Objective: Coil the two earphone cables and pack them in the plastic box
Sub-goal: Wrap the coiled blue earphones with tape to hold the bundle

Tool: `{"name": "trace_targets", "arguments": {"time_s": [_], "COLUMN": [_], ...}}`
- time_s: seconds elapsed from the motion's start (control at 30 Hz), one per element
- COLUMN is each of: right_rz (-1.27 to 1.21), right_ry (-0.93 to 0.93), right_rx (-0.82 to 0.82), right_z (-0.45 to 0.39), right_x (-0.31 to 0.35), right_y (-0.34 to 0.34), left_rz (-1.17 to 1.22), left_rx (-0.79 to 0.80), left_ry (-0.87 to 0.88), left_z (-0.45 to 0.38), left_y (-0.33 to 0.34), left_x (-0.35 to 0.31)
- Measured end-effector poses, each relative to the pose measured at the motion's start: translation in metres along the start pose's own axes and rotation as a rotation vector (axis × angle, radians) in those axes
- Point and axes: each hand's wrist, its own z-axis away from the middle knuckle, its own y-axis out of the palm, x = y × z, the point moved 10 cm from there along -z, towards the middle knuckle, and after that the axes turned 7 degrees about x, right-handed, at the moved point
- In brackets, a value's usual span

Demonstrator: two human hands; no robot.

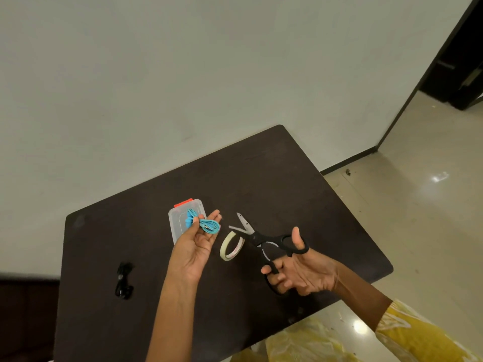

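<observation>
My left hand is raised palm up over the dark table and pinches a coiled blue earphone cable between thumb and fingers. Just behind it lies the clear plastic box with an orange latch, lid closed as far as I can tell. A black earphone cable lies bunched on the table at the left. My right hand holds black scissors by the handles, thumb through one loop, blades spread apart and pointing left.
A roll of pale tape stands on the table between my hands, under the scissor blades. The table's right edge drops to a tiled floor. A wall runs behind the table.
</observation>
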Motion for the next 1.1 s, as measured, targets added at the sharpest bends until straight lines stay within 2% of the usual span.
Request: {"name": "trace_targets", "arguments": {"time_s": [0.13,0.27,0.6,1.1], "right_rz": [-0.016,-0.168,-0.2,0.069], "right_ry": [0.0,-0.015,-0.103,-0.136], "right_rx": [0.076,0.13,0.083,-0.298], "right_z": [-0.006,-0.011,-0.032,-0.026], "right_x": [-0.007,-0.012,0.0,0.017], "right_y": [0.011,0.016,0.003,-0.023], "left_rz": [0.001,0.01,0.02,0.062], "left_rx": [0.006,0.009,0.028,0.018], "left_ry": [-0.01,-0.008,-0.042,-0.06], "left_z": [-0.002,-0.004,-0.005,-0.014], "left_y": [0.003,0.004,0.014,0.022], "left_x": [0.002,0.0,0.008,0.01]}}
